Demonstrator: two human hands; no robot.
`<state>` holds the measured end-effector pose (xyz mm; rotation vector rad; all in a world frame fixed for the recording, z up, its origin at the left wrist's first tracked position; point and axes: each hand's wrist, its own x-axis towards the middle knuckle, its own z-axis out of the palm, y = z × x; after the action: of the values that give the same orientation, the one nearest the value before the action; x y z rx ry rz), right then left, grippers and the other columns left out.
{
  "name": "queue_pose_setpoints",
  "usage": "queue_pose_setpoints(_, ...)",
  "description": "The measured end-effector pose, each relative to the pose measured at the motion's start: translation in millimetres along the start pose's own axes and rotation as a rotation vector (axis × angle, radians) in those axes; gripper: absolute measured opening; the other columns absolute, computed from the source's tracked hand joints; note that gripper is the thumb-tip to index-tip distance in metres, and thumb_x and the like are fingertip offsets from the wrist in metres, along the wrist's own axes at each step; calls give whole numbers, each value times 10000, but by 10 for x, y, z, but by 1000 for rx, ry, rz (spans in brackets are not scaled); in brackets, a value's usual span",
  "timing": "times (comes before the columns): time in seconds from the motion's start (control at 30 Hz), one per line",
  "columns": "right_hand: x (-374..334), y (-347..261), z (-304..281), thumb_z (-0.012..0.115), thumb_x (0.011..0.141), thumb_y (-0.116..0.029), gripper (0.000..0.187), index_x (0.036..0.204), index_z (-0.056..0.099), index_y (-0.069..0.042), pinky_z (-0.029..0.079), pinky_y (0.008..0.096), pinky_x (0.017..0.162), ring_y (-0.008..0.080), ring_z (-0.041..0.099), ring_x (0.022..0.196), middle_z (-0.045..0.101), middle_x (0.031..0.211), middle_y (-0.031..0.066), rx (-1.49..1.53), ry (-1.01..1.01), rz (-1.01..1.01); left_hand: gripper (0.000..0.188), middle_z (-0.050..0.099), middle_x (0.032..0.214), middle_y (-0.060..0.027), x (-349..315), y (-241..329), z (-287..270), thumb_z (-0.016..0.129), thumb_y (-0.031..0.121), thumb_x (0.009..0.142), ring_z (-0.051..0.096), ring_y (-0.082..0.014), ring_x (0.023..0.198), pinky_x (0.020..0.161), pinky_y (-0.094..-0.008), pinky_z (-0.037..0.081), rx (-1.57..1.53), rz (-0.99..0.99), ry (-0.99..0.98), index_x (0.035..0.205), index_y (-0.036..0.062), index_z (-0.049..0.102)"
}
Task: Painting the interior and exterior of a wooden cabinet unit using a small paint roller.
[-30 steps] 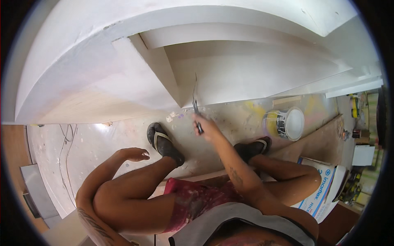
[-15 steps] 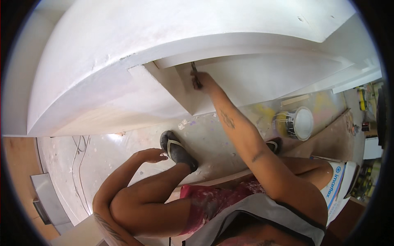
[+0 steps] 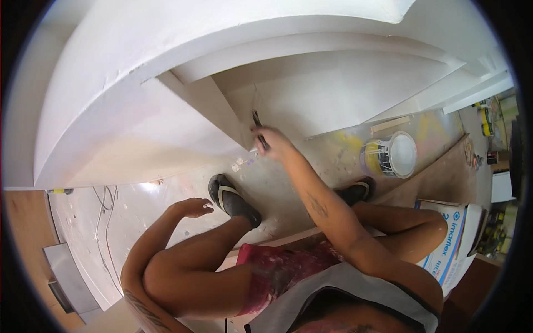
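Observation:
My right hand [image 3: 268, 142] is closed around a slim tool with a dark handle [image 3: 261, 136]. Its thin far end points up toward the pale inner panel [image 3: 333, 89] of a white recess; blur hides whether it is a putty knife or a brush. The hand is near the lower corner of the recess's side board [image 3: 214, 105]. My left hand [image 3: 194, 207] hangs beside my left knee, near a flip-flop [image 3: 229, 195] on my foot. Its fingers are loosely bent, and nothing shows in them.
A paint-smeared bucket [image 3: 401, 154] stands on the spattered floor to the right, near a wooden strip [image 3: 390, 123]. Behind my right knee is a printed white carton [image 3: 444, 244]. A pale cable [image 3: 101, 222] trails along the left. The curved white structure [image 3: 183, 39] overhangs ahead.
My right hand has come down and nearer with the tool, out from deeper in the recess. The view has shifted, showing more of the inner panel. My left hand remains by the knee.

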<state>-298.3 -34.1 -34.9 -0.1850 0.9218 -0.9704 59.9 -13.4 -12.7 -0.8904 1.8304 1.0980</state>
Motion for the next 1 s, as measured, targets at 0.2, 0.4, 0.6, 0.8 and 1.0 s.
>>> queue_pose_setpoints(0.2, 1224, -1033, 376, 613, 937, -201, 199, 826, 502, -78, 395, 334, 399, 177, 441, 403, 445, 560, 42, 145, 98, -92, 544, 574, 1315, -207, 72, 64, 62, 509, 445, 968, 537, -369, 1225, 1040, -422, 415, -74, 75, 10, 1354, 62, 512)
queue_pose_setpoints(0.4, 755, -340, 51, 631, 919, -238, 222, 796, 509, -100, 363, 316, 381, 179, 464, 426, 476, 564, 43, -46, 191, -78, 486, 565, 1329, -205, 54, 24, 233, 488, 374, 984, 531, -363, 1236, 1047, -423, 406, -100, 59, -50, 1358, 65, 501)
queue_pose_setpoints(0.6, -708, 830, -183, 641, 929, -273, 232, 861, 526, -83, 378, 274, 376, 110, 462, 445, 506, 661, 2, -83, 236, 35, 493, 571, 1319, -204, 74, -45, 189, 484, 392, 984, 539, -368, 1220, 1036, -433, 413, -39, 33, -50, 1359, 72, 502)
queue_pose_setpoints(0.8, -224, 342, 26, 591, 952, -262, 230, 801, 530, -99, 351, 295, 378, 126, 443, 424, 480, 590, 9, 29, 232, -38, 504, 563, 1329, -203, 166, 50, -48, 483, 407, 994, 527, -365, 1237, 1047, -435, 404, 44, 58, 12, 1355, 56, 505)
queue_pose_setpoints(1.0, 1118, -934, 70, 619, 940, -259, 238, 800, 525, -91, 358, 317, 395, 150, 445, 445, 482, 594, 28, 6, 256, -201, 487, 596, 1269, -217, 180, 201, -9, 495, 403, 977, 545, -395, 1196, 1013, -454, 422, 21, 106, 38, 1321, 60, 530)
